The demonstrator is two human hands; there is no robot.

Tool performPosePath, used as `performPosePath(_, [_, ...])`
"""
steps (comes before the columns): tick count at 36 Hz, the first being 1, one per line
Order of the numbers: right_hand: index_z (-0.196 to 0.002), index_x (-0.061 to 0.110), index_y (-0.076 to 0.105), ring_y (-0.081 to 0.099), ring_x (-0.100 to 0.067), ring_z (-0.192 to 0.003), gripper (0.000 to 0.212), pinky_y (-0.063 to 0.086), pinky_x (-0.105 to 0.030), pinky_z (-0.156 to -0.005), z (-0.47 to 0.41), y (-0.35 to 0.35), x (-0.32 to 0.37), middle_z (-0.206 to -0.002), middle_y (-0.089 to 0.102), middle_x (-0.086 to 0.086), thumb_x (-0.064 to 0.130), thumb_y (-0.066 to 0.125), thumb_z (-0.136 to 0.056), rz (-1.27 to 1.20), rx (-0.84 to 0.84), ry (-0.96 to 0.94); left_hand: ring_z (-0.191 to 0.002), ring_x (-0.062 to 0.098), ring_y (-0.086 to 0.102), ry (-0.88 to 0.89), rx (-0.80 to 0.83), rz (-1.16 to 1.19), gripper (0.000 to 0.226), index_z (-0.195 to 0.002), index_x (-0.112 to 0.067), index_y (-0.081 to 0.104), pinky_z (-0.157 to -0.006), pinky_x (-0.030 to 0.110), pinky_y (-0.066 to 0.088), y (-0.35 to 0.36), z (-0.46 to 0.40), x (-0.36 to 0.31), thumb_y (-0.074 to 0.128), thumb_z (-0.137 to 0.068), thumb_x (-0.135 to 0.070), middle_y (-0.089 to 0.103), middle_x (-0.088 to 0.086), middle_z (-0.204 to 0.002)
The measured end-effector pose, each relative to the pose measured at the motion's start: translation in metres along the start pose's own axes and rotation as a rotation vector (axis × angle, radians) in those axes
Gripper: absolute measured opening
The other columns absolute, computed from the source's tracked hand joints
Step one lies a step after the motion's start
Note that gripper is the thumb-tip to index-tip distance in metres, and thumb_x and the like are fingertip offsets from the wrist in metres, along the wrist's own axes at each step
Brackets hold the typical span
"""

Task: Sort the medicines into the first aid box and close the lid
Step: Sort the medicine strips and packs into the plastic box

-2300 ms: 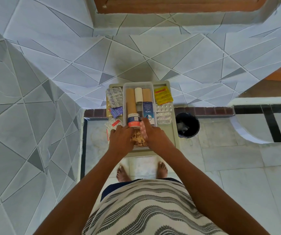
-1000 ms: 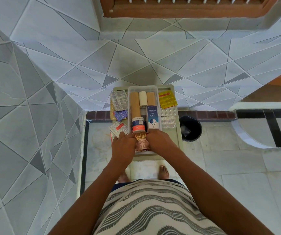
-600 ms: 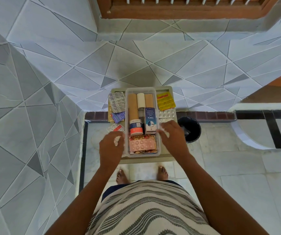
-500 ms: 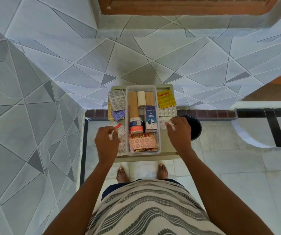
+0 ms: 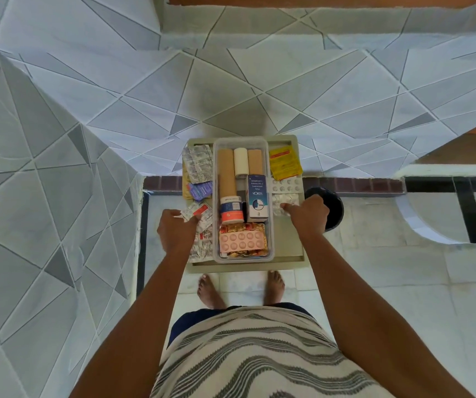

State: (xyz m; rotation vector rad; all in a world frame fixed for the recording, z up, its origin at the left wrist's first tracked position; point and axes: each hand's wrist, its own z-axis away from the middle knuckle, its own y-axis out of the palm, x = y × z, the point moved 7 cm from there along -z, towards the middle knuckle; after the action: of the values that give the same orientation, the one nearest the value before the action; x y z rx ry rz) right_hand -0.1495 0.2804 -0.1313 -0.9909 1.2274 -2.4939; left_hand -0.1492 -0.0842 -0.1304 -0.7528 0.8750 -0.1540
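Note:
A clear plastic first aid box (image 5: 216, 168) stands open on a beige tray (image 5: 287, 239). Inside lie tan and white bandage rolls (image 5: 227, 175), a blue-and-white carton (image 5: 257, 198), a small jar (image 5: 231, 209) and a pink blister pack (image 5: 242, 241). My left hand (image 5: 175, 229) pinches a red-and-white blister strip (image 5: 198, 209) left of the box. My right hand (image 5: 307, 215) grips a silver blister strip (image 5: 284, 203) right of the box.
More silver strips (image 5: 199, 163) and a purple sachet (image 5: 200, 189) lie on the tray's left. A yellow sachet (image 5: 284, 162) and a white blister pack (image 5: 285, 185) lie on its right. A black bin (image 5: 335, 209) stands on the floor beside the tray. Tiled walls close in behind and left.
Both hands left the pink blister pack inside the box and moved apart, the left onto a strip at the tray's left, the right onto a silver strip at its right.

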Motion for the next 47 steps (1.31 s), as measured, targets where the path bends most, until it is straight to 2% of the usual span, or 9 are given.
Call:
performPosePath(5, [-0.092,0.012,0.063,0.069,-0.031,-0.079,0.051,0.061,-0.050,-0.071,-0.011,0.008,-0.010,-0.089,0.069,-0.009,0.045,0.089,-0.064,-0.023,0.059,0.064,-0.089,0.020,0.066,-0.020,-0.004,0.030,0.042,-0.102,-0.016,0.057,-0.072,0.033,0.051,-0.001,-0.005,0.003,0.079,-0.079,-0.043,0.066,0.001,-0.097])
performPosePath(9, [-0.080,0.002,0.068,0.068,-0.026,-0.073,0.036,0.060,-0.042,-0.072,-0.007,-0.006,-0.009,-0.074,0.069,-0.009,0.030,0.089,-0.071,-0.131,0.115,0.126,-0.082,0.020,0.067,-0.032,-0.036,0.059,0.021,-0.093,-0.012,0.066,-0.073,0.036,0.054,-0.006,-0.008,0.003,0.071,-0.090,-0.033,0.067,0.001,-0.087])
performPosePath(13, [-0.080,0.002,0.071,0.072,-0.025,-0.065,0.025,0.063,-0.043,-0.070,-0.006,-0.010,-0.019,-0.077,0.074,-0.014,0.017,0.089,-0.072,-0.254,0.211,0.200,-0.074,0.019,0.067,-0.077,-0.003,0.138,0.017,-0.084,-0.016,0.067,-0.067,0.033,0.053,-0.010,-0.010,0.003,0.070,-0.091,-0.031,0.069,0.003,-0.081])
performPosePath(16, [-0.084,-0.001,0.070,0.074,-0.031,-0.075,0.019,0.063,-0.044,-0.070,0.000,-0.008,-0.029,-0.089,0.074,-0.022,0.001,0.086,-0.072,-0.417,0.314,0.314,-0.076,0.020,0.070,-0.127,0.034,0.207,0.018,-0.085,-0.014,0.069,-0.064,0.031,0.053,-0.011,-0.012,0.009,0.071,-0.090,-0.032,0.072,0.005,-0.082])
performPosePath(25, [-0.096,-0.004,0.060,0.061,-0.011,-0.038,0.008,0.046,-0.021,-0.042,0.026,-0.014,-0.036,-0.080,0.067,-0.014,-0.009,0.062,-0.090,-0.595,0.407,0.439,-0.077,0.023,0.074,-0.166,0.051,0.315,0.015,-0.080,-0.020,0.061,-0.072,0.040,0.062,-0.020,-0.012,0.014,0.068,-0.093,-0.024,0.074,0.008,-0.087])
performPosePath(32, [-0.090,-0.006,0.057,0.051,-0.017,-0.056,0.006,0.049,-0.024,-0.043,0.050,-0.021,-0.043,-0.079,0.063,-0.019,-0.012,0.058,-0.090,-0.733,0.380,0.517,-0.075,0.017,0.070,-0.110,-0.013,0.293,0.004,-0.090,-0.020,0.064,-0.067,0.033,0.061,-0.032,-0.008,0.010,0.068,-0.093,-0.020,0.071,0.004,-0.092])
performPosePath(36, [-0.093,-0.010,0.058,0.055,-0.017,-0.048,0.005,0.051,-0.028,-0.048,0.066,-0.022,-0.047,-0.095,0.064,-0.025,-0.014,0.057,-0.090,-0.786,0.344,0.518,-0.080,0.021,0.071,-0.080,-0.019,0.327,0.006,-0.098,-0.015,0.069,-0.072,0.036,0.062,-0.034,-0.004,0.008,0.065,-0.095,-0.017,0.071,0.006,-0.094])
performPosePath(41, [-0.106,-0.009,0.064,0.065,-0.026,-0.073,0.016,0.058,-0.036,-0.066,0.097,-0.034,-0.041,-0.098,0.069,-0.022,-0.009,0.062,-0.090,-0.766,0.278,0.407,-0.082,0.022,0.072,-0.013,-0.011,0.378,0.016,-0.104,-0.009,0.070,-0.073,0.037,0.062,-0.036,0.001,0.005,0.061,-0.098,-0.020,0.073,0.009,-0.098])
performPosePath(47, [-0.103,0.010,0.071,0.071,-0.030,-0.082,0.016,0.057,-0.043,-0.075,0.116,-0.046,-0.008,-0.091,0.074,-0.017,0.001,0.064,-0.092,-0.535,0.266,-0.058,-0.087,0.026,0.074,0.067,0.073,0.441,0.017,-0.101,-0.008,0.071,-0.077,0.049,0.062,-0.033,0.002,0.000,0.060,-0.098,-0.020,0.074,0.011,-0.097])
